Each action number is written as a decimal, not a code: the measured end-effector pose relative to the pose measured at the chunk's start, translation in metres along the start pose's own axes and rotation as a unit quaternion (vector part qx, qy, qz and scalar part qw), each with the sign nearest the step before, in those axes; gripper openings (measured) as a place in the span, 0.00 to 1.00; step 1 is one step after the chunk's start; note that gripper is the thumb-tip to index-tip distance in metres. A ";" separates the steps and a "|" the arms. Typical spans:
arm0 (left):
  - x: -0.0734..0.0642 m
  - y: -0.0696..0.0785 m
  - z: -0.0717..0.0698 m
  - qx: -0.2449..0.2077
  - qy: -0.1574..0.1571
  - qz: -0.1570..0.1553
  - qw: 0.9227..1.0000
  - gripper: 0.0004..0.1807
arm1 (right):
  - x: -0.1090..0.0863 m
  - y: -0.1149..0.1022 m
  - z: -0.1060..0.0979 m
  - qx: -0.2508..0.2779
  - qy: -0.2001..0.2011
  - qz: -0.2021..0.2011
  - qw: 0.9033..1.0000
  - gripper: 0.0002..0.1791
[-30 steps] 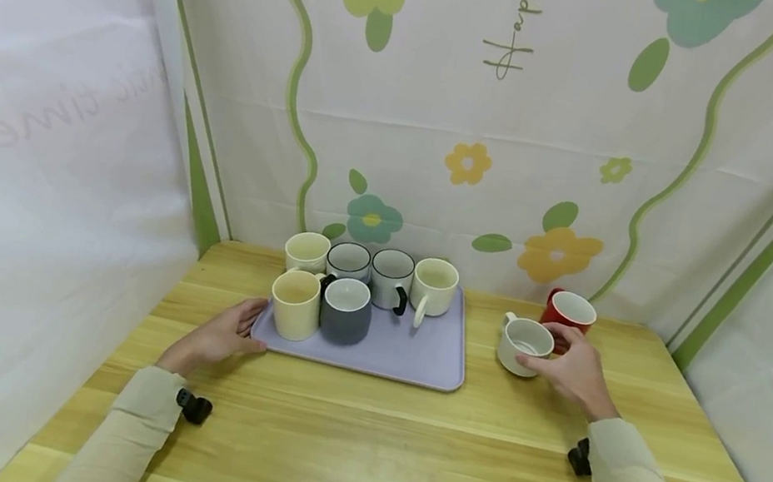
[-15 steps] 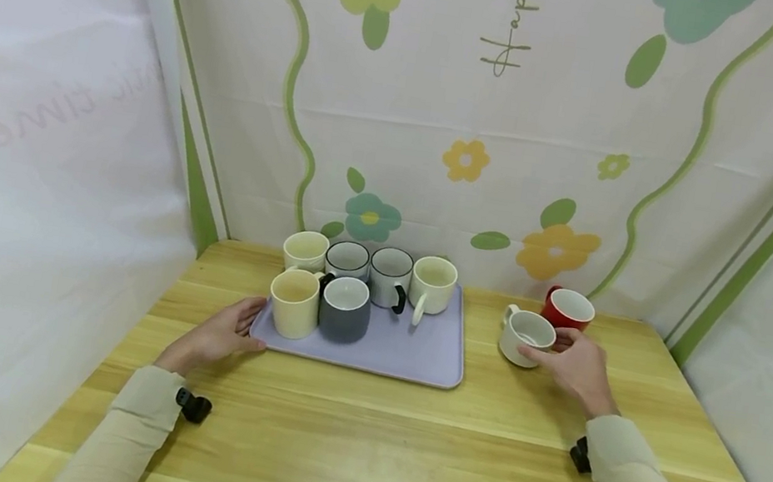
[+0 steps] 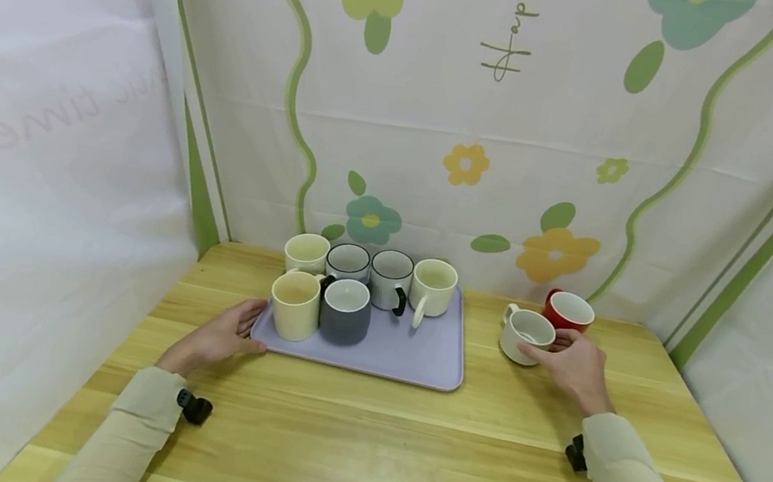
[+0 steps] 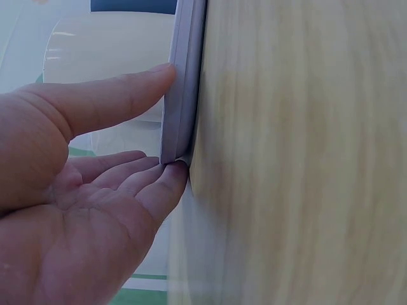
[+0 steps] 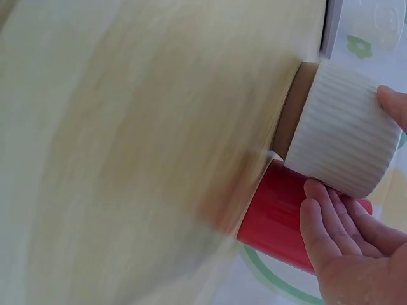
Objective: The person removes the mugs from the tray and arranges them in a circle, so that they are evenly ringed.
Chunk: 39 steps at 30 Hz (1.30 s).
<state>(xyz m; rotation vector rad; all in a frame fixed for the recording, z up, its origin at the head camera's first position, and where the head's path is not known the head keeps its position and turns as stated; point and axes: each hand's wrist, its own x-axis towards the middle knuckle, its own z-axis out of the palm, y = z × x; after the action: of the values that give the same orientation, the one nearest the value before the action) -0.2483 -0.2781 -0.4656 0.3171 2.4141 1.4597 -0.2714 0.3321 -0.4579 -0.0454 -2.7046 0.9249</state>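
My left hand [image 3: 211, 340] holds the front left corner of a lilac tray [image 3: 413, 361], thumb on the front rim and fingertips at the side rim, as the left wrist view shows. My right hand [image 3: 573, 365] grips a low white ribbed mug [image 5: 346, 130] between thumb and fingers, right of the tray. Its handle points away to the back left. In the right wrist view its tan underside shows; whether it touches the table I cannot tell. A red mug [image 3: 568, 311] stands just behind it, close to my fingers.
On the tray stand several mugs: a tall cream mug [image 3: 296, 307] and a dark grey mug [image 3: 345, 315] in front, with cream mugs [image 3: 434, 286] and black-rimmed mugs [image 3: 389, 282] behind. A flowered white cloth [image 3: 407, 109] hangs at the table's back edge.
In my right hand the white mug has moved slightly away from me, mostly between the first two frames. The left hand and the tray have stayed put.
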 end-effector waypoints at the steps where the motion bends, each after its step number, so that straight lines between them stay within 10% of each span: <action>1: 0.000 0.000 0.000 0.001 0.000 0.000 1.000 0.50 | 0.000 0.001 0.000 0.001 0.001 0.001 1.000 0.45; 24: 0.000 -0.001 0.003 -0.001 -0.002 -0.004 1.000 0.50 | 0.003 0.003 -0.001 0.014 -0.004 0.016 1.000 0.45; 39: 0.002 -0.002 -0.001 0.001 -0.003 -0.002 1.000 0.50 | 0.001 -0.048 -0.010 0.022 -0.005 -0.057 0.998 0.46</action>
<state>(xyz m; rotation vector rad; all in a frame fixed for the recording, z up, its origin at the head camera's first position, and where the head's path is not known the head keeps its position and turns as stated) -0.2511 -0.2795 -0.4673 0.3163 2.4102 1.4525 -0.2669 0.3001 -0.4212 0.1208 -2.6634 0.9526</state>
